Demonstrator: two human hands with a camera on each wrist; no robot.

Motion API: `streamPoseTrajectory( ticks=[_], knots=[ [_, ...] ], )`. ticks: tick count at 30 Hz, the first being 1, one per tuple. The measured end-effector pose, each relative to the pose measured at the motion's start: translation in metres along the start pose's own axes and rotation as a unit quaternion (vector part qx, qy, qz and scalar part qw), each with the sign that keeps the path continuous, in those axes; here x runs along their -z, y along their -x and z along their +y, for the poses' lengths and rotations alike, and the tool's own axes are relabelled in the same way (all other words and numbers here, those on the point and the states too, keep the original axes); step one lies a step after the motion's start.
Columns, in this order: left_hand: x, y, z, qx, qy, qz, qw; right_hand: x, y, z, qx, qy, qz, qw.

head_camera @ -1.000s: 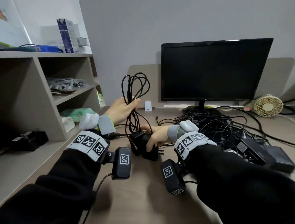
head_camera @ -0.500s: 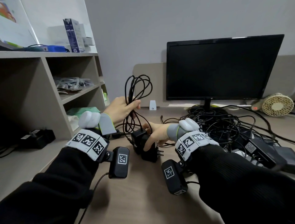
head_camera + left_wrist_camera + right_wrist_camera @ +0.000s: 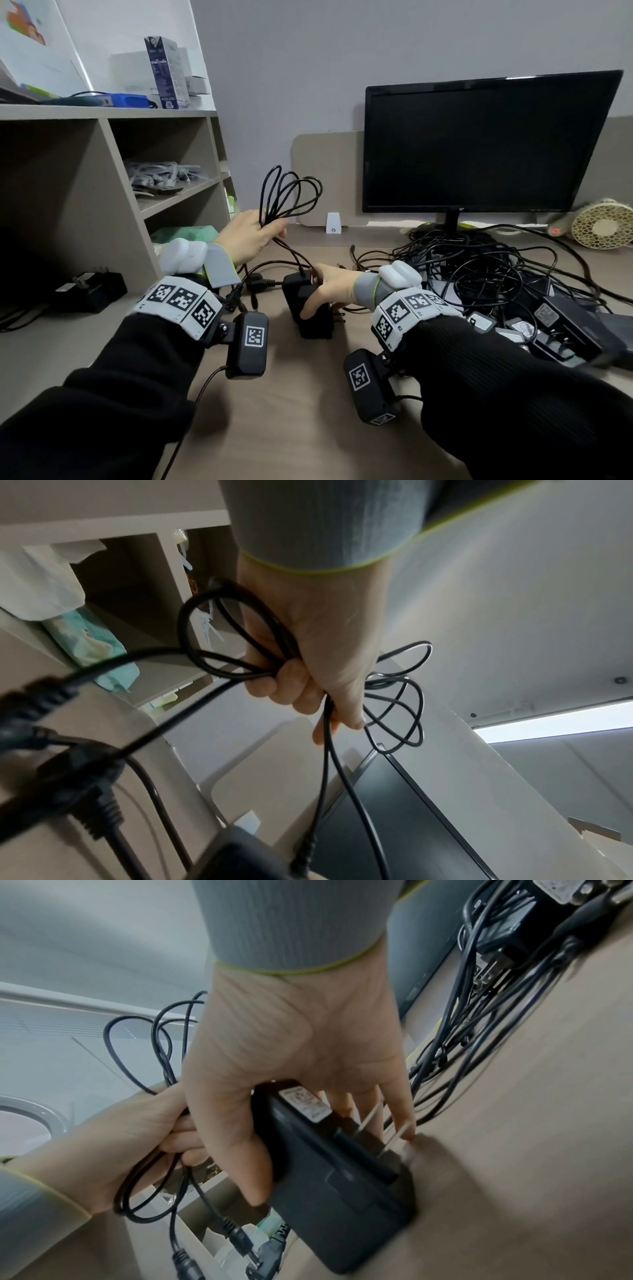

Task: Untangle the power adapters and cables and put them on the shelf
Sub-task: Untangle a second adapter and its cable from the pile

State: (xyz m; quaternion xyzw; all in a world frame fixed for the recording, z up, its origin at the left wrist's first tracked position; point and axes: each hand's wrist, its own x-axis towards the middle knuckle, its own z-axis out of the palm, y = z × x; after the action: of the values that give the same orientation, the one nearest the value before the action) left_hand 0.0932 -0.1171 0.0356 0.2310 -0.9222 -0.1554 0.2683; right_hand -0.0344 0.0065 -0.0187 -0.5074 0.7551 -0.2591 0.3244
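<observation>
Head view: left hand (image 3: 248,236) grips the looped thin black cable (image 3: 289,195) up off the tan surface (image 3: 291,411), probably keeping slack tidy. Left wrist view: fingers (image 3: 291,681) clenched round the loops. Right wrist view: right hand (image 3: 298,1056) clamps the black boxy power adapter (image 3: 342,1191) on the surface, likely readying it for the shelf.

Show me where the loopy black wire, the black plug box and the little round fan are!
coiled cable (image 3: 291,195), head view, on the loops above the left hand.
power adapter (image 3: 339,1185), right wrist view, on its black side face.
small fan (image 3: 601,226), head view, on its round grille.
</observation>
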Motion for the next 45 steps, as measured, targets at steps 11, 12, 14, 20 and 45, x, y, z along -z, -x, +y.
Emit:
streamPoseTrajectory(
  ticks=[11,12,14,20,45],
  knots=[
    [0.013,0.016,-0.03,0.094,0.007,0.021,0.995,-0.008,0.0,-0.005,0.009,0.019,0.025,0.999],
    [0.016,0.018,-0.034,0.104,0.009,0.024,0.994,-0.009,0.0,-0.006,0.007,0.022,0.009,1.0],
    [0.023,0.024,-0.041,0.127,0.013,0.033,0.991,-0.011,-0.001,-0.01,0.018,0.021,-0.006,1.0],
    [0.055,0.049,-0.073,0.226,0.039,0.061,0.971,-0.029,-0.013,-0.044,0.072,-0.034,0.078,0.994],
    [0.126,0.093,-0.224,0.483,-0.264,0.217,0.806,-0.165,-0.159,-0.178,0.276,0.079,-0.035,0.957]
  ],
)
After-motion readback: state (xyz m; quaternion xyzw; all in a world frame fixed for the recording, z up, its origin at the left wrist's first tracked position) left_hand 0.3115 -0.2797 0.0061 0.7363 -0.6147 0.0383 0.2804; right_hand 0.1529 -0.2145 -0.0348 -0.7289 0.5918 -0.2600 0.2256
